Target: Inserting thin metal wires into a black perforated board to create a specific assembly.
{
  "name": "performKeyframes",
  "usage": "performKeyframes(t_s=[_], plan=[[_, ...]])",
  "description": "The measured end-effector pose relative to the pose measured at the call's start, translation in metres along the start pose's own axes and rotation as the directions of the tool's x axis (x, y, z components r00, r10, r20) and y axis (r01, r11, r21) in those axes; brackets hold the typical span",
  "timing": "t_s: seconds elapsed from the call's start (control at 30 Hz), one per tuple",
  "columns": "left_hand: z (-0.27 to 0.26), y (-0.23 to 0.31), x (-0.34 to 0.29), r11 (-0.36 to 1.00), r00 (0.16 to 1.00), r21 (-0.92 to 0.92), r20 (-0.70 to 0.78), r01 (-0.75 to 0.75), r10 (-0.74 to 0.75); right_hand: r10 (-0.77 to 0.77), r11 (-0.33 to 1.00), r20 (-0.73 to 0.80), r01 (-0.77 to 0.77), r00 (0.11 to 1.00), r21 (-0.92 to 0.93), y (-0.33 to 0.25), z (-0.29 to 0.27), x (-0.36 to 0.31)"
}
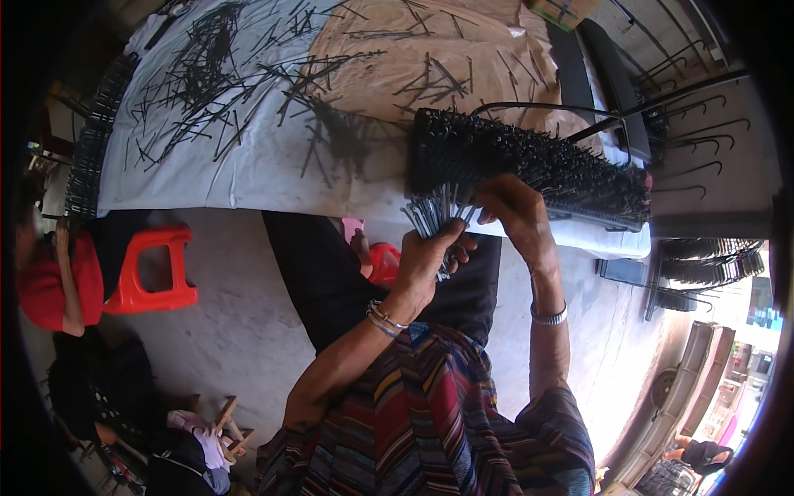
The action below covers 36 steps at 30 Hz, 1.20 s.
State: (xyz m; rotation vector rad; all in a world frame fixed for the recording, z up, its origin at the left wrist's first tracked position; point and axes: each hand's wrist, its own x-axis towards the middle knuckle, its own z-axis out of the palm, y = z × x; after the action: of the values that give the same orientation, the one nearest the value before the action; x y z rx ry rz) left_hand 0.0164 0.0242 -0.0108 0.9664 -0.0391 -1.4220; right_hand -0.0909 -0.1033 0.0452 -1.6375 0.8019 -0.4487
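My left hand [423, 263] is closed round a fanned bundle of thin silvery metal rods [432, 210], whose ends stick up above the fingers. Just to the right, my right hand [517, 217] has its fingers bent and pinched together, close to the rod tips and at the front edge of a long black rack [529, 169]. Whether a rod sits in that pinch is too small to make out. The rack rests at the table's front right, its top bristling with many small dark upright pieces.
Loose dark rods [211, 70] lie scattered over the cloth-covered table [273, 186]. A black metal frame with hooks [703, 140] stands at the right. At the left are a red plastic stool [153, 269] and a person in red [62, 285]. Another person in black [103, 380] is lower left.
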Motion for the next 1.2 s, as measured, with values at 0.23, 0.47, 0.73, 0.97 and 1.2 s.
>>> performKeyframes(t_s=[0.23, 0.47, 0.73, 0.97, 1.2], plan=[[0.005, 0.002, 0.002, 0.998, 0.997, 0.056, -0.073, -0.032, 0.036, -0.077, 0.971, -0.086, 0.055, 0.993, -0.234, -0.007, 0.0, 0.004], [-0.005, 0.007, 0.012, 0.988, 0.996, 0.129, 0.0, -0.088, 0.088, -0.111, 0.986, -0.105, 0.096, 0.988, -0.134, -0.009, -0.001, 0.013], [-0.012, 0.005, 0.013, 0.997, 0.999, 0.056, -0.028, -0.045, 0.047, -0.495, 0.842, -0.421, 0.299, 0.76, -0.45, -0.026, -0.001, 0.031], [-0.01, 0.008, 0.009, 1.0, 0.999, 0.011, -0.051, 0.018, -0.017, -0.529, 0.752, -0.412, 0.186, 0.742, -0.632, -0.005, 0.002, 0.046], [-0.007, 0.005, 0.012, 0.997, 1.0, -0.071, 0.0, 0.009, -0.009, -0.588, 0.429, -0.21, 0.082, 0.781, -0.899, 0.0, 0.01, 0.054]])
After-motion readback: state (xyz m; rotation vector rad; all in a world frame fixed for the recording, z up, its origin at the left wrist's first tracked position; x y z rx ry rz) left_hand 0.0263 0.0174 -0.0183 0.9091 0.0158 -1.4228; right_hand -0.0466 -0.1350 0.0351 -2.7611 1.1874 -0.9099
